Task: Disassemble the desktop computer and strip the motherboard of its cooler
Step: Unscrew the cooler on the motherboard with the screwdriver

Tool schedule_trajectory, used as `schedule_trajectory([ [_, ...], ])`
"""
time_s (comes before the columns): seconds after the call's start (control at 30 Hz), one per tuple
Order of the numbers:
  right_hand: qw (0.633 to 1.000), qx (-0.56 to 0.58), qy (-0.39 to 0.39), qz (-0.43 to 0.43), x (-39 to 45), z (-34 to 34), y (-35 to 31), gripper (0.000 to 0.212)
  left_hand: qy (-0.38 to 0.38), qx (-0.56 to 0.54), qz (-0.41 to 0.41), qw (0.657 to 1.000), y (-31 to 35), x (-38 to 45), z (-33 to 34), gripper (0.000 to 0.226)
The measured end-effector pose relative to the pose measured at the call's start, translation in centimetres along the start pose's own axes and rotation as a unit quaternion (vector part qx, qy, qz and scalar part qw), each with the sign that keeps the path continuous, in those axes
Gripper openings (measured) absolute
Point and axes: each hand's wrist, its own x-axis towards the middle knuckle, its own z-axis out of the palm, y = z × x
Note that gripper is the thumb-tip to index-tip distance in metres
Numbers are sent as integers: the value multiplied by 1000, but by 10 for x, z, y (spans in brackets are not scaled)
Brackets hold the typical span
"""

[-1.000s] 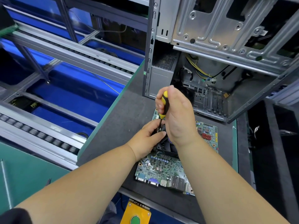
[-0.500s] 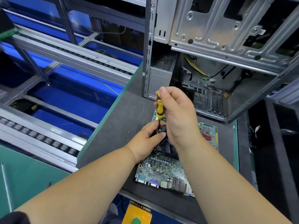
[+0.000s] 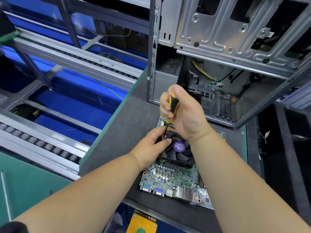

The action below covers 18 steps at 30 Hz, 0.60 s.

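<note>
Yellow-handled screwdriver (image 3: 172, 106) clenched in right hand (image 3: 183, 115), tip down at the far-left corner of the cooler (image 3: 176, 151), which sits on the motherboard (image 3: 175, 179) lying on the dark mat (image 3: 121, 137) before the emptied case (image 3: 218, 47). Left hand (image 3: 151, 148) grips that cooler corner. Looks like the cooler-screw step; next needs the bit kept seated and square while turning.

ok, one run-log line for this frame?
step: unscrewing cooler | right hand: screwdriver upright | left hand: steadying cooler | motherboard: on mat

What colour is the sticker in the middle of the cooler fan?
Purple, with pale print, on the fan hub sticker; the head view shows it clearly.
</note>
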Motion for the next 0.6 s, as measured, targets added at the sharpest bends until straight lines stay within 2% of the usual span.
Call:
schedule_trajectory([
  [0.17, 984, -120, 122, -56, -14, 12, 14, 24, 7, 34, 24, 999, 2, -3, 0, 35],
  [0.3, 972, -75, 189, -120, -22, 23, 27, 34, 12, 35, 30, 999, 4, -4, 2, 24],
  [0.37, 974, -57, 187, -117, -19, 23, 26, 38, 21, 57, 16, 998, 3, -3, 3, 21],
  [0.47, 983, -42, 160, -80, -12, 18, 18, 49, 55, 94, -9, 994, 1, -4, 5, 30],
  [0.6, 989, -62, 113, -69, -12, 13, 16, 60, 79, 40, 2, 996, 8, -7, 11, 24],
])
